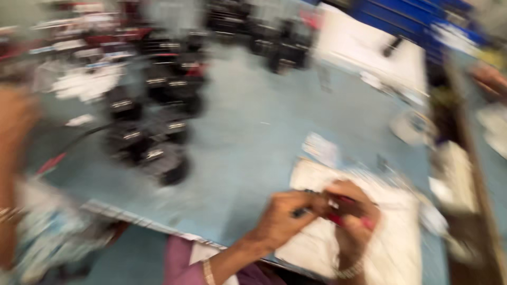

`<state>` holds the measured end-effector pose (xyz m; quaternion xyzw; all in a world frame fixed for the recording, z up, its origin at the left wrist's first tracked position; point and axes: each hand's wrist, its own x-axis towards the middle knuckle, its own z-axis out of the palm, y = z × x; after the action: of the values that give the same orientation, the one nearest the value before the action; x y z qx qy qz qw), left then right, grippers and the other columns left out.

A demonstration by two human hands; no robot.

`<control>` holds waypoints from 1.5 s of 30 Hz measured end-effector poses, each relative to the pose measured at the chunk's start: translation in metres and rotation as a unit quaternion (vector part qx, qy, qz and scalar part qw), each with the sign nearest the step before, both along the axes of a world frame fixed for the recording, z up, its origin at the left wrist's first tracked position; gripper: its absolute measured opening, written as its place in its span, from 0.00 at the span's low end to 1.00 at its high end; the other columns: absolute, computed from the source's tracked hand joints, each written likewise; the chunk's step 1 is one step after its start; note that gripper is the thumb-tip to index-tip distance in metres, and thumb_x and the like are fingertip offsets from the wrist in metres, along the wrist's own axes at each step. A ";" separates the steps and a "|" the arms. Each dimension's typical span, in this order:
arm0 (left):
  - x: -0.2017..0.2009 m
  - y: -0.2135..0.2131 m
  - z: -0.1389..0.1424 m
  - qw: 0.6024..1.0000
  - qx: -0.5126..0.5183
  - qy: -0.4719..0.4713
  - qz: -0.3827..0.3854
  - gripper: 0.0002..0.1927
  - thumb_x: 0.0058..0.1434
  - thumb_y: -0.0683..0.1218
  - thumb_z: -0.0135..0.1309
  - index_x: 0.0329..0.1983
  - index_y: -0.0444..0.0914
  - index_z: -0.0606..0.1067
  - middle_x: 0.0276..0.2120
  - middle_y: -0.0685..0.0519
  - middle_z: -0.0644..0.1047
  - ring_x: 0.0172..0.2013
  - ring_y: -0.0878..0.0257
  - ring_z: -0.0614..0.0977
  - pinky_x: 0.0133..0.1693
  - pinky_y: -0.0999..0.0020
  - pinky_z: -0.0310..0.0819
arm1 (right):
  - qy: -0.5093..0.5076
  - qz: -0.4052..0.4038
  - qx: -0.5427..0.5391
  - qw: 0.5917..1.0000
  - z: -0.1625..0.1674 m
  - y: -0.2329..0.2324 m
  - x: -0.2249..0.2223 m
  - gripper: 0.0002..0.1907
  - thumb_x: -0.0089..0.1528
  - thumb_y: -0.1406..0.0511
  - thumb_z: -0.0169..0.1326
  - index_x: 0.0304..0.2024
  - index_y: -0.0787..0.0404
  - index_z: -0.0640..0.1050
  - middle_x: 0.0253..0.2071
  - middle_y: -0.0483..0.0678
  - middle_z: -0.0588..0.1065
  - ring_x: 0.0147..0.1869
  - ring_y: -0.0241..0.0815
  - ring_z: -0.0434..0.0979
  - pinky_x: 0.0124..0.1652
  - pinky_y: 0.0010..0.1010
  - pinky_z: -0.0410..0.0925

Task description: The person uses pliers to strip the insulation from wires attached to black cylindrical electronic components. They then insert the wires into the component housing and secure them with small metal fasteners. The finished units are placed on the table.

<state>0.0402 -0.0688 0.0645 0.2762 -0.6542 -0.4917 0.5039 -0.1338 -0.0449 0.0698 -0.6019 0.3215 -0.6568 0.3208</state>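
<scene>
1. Left hand (282, 219) and right hand (353, 211) meet over white paper (391, 248) on the blue table (248, 142), both pinched on a small dark-and-red tool (330, 211) (blurred).
2. Probably light, rigid, thin; best held mid-shaft.

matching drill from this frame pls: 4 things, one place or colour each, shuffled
Things:
1. white sheet
2. black parts
3. blue bins
4. table

Places or colours:
A. top right, at the far edge
B. pale blue surface under everything
C. clustered at upper left of the table
D. under the left hand and the right hand, lower right

Pairs: 1-D, 2-C, 3-A, 4-B

The frame is motion-blurred, so finer detail on the parts cannot be told.
</scene>
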 end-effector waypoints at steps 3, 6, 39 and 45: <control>-0.014 0.001 0.003 0.999 0.003 0.033 0.006 0.07 0.61 0.39 0.62 0.43 0.35 0.82 0.38 0.50 0.86 0.37 0.62 0.87 0.41 0.68 0.82 | 0.065 0.008 0.027 0.998 0.032 0.004 0.001 0.32 0.68 0.45 0.53 0.52 0.70 0.81 0.46 0.57 0.78 0.49 0.46 0.76 0.49 0.34 0.70; -0.021 0.009 0.011 0.997 0.077 -0.002 0.002 0.08 0.60 0.39 0.62 0.42 0.34 0.82 0.34 0.49 0.87 0.33 0.64 0.88 0.36 0.70 0.82 | 0.103 0.043 0.046 0.993 0.051 0.012 0.000 0.31 0.70 0.45 0.49 0.54 0.66 0.81 0.53 0.58 0.77 0.53 0.48 0.77 0.51 0.36 0.70; -0.050 0.009 0.021 0.995 0.092 0.018 0.023 0.12 0.66 0.43 0.59 0.48 0.30 0.79 0.37 0.48 0.84 0.37 0.66 0.87 0.38 0.73 0.82 | -0.020 0.145 -0.019 0.989 0.037 -0.007 -0.038 0.32 0.73 0.44 0.46 0.51 0.66 0.80 0.55 0.66 0.73 0.57 0.57 0.78 0.55 0.47 0.73; -0.053 0.006 0.016 0.992 0.120 0.027 0.029 0.13 0.65 0.42 0.59 0.49 0.30 0.79 0.39 0.48 0.84 0.39 0.66 0.86 0.39 0.73 0.83 | 0.001 0.191 -0.030 0.981 0.036 -0.016 -0.045 0.29 0.73 0.45 0.45 0.50 0.62 0.81 0.58 0.70 0.72 0.62 0.64 0.76 0.59 0.53 0.73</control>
<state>-0.0124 -0.0630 0.0807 0.3404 -0.5682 -0.5590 0.4988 -0.1787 -0.0607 0.1061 -0.6622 0.1809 -0.5923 0.4218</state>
